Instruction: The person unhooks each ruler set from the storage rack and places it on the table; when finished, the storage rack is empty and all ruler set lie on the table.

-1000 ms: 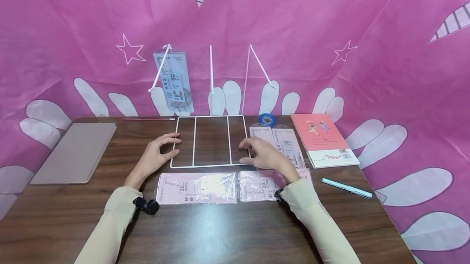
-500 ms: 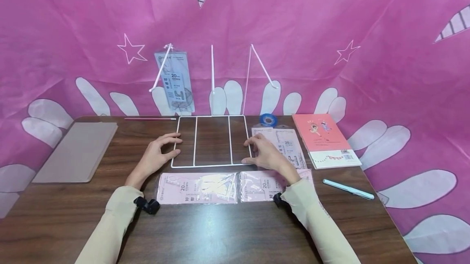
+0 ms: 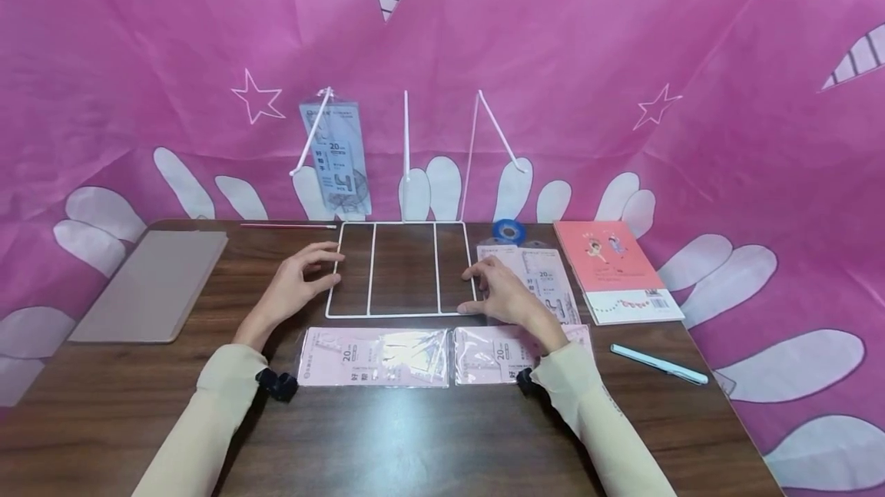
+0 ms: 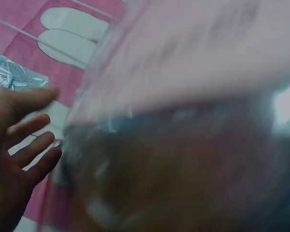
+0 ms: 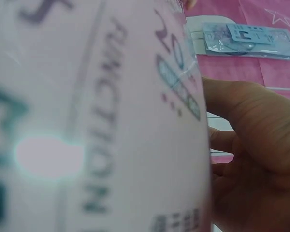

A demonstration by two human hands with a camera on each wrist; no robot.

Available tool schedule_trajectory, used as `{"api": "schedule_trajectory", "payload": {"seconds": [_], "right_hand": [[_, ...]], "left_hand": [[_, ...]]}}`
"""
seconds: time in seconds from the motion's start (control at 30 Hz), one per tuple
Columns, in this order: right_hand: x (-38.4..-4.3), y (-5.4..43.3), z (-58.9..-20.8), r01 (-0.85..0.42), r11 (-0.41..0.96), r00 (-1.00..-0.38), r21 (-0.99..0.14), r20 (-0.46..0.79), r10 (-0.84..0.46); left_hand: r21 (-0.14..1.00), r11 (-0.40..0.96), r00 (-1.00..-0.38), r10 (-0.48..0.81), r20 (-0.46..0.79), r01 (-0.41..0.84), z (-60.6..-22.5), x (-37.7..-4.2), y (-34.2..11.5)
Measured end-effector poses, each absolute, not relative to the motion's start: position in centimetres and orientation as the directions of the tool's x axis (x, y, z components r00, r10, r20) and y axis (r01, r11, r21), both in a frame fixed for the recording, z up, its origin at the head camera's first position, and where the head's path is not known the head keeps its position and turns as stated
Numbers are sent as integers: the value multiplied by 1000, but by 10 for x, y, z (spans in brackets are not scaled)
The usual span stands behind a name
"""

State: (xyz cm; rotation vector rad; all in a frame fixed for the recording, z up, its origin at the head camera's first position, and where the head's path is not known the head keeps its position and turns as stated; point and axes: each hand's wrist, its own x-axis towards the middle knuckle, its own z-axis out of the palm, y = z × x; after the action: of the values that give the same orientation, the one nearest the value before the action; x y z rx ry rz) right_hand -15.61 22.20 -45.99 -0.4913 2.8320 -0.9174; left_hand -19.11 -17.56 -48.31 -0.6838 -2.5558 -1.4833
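A white wire rack (image 3: 387,316) with upright hooks stands at the back of the table. My left hand (image 3: 293,282) is at the left side bar of its base, fingers loosely bent and thumb apart from them. At the right side bar, my right hand (image 3: 505,293) has its thumb near the front corner and its fingers bent over the bar. A blue ruler set in clear packaging (image 3: 339,159) hangs from the left hook. Two pink ruler sets (image 3: 339,359) (image 3: 477,362) lie in front of the rack. Pink packaging (image 4: 183,58) (image 5: 135,121) fills much of both wrist views.
Two more pink ruler sets (image 3: 553,278) lie right of the rack, below a blue tape roll (image 3: 508,231). Farther right are a red-and-white book (image 3: 615,266) and a light blue pen (image 3: 657,363). A grey notebook (image 3: 152,282) and thin red stick (image 3: 286,226) lie left.
My right hand's fingers have shifted slightly right, toward the rack's side bar. My left hand stays at the left bar. The head view has tilted a little.
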Motion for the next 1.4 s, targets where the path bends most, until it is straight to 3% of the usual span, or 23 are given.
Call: {"api": "schedule_trajectory", "payload": {"seconds": [0.23,0.5,0.77,1.17,1.4], "right_hand": [[-155,224,-461,-272,761,-938,-589,-12,-345],[-156,225,-465,-266,761,-939,-592,-17,-342],[-154,222,-465,-261,757,-942,-599,-14,-336],[-156,222,-464,-291,756,-937,-586,15,-349],[-158,222,-465,-274,767,-942,-581,0,-336]], "left_hand": [[846,363,-919,205,336,390,-448,-213,-173],[945,103,-950,-15,313,310,-434,-245,-168],[944,1,-944,-37,328,329,-428,-260,-165],[952,31,-950,-49,307,306,-420,-267,-157],[937,-75,-940,-59,337,341,-411,-266,-145]]}}
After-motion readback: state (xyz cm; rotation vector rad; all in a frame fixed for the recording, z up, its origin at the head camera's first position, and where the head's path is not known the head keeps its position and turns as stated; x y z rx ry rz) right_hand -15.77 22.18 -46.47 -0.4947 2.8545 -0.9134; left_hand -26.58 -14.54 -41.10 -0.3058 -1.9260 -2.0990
